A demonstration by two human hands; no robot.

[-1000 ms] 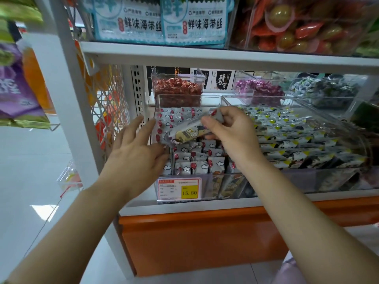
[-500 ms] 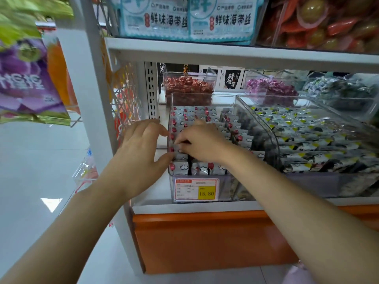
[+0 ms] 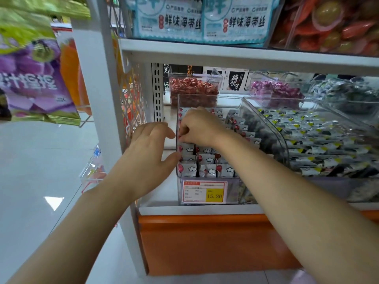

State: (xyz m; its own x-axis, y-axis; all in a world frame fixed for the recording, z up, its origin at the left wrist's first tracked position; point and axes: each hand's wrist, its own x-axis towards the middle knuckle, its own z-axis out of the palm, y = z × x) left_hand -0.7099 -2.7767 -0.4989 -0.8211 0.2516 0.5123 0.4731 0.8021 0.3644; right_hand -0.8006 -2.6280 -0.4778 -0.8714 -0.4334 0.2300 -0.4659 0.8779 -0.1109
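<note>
Acrylic bin (image 3: pixel 232 191) encloses the right hand (image 3: pixel 202 128), fingers curled down among cloud-print snack packets (image 3: pixel 207 171); whether they pinch one cannot be told. The left hand (image 3: pixel 149 148) rests loosely against the outer wall alongside, gripping nothing. Rows beneath the wrist look full, so probably only a final tuck remains.

**One head-worn view, close on a shop shelf**

The wide-angle camera sat on the person's head, facing forward and down. It was near enough that both forearms ran up from the lower corners. The left hand (image 3: pixel 147 148) and right hand (image 3: pixel 199 128) met mid-frame at the clear bin (image 3: pixel 233 187) of small packets (image 3: pixel 207 171). The upper shelf edge (image 3: pixel 246 56) crossed the top.
</note>
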